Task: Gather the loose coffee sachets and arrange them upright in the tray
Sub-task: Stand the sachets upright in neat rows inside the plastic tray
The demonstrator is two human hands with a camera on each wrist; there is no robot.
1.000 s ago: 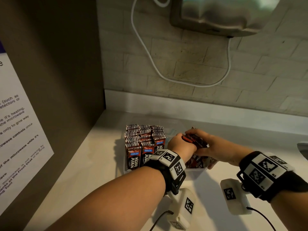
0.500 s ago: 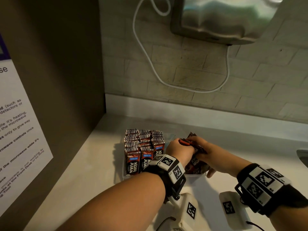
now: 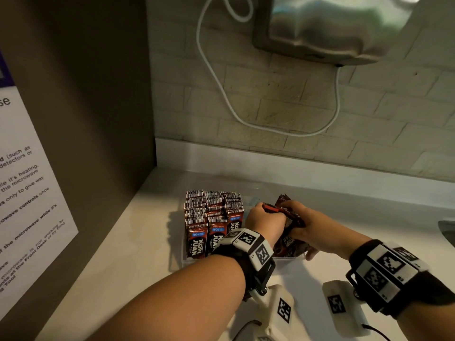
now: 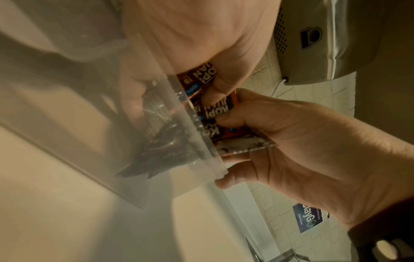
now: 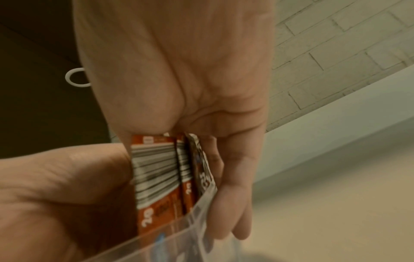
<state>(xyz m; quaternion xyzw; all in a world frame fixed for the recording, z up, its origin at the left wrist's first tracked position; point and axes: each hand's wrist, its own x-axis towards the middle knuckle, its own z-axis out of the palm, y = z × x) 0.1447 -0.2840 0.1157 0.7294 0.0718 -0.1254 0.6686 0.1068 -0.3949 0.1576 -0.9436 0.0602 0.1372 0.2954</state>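
Both hands squeeze one bunch of dark red coffee sachets (image 3: 288, 223) over the right side of the clear plastic tray (image 3: 289, 260) on the pale desk (image 3: 123, 279). The left hand (image 3: 264, 221) and right hand (image 3: 317, 230) each curl around it. More sachets (image 3: 211, 217) stand upright in the tray's left side.

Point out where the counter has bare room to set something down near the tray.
Bare counter runs between the clear tray and the brown side panel, and behind the tray up to the white backsplash. The tray is crowded: upright sachets fill its left, and both hands hold a bundle at its right.
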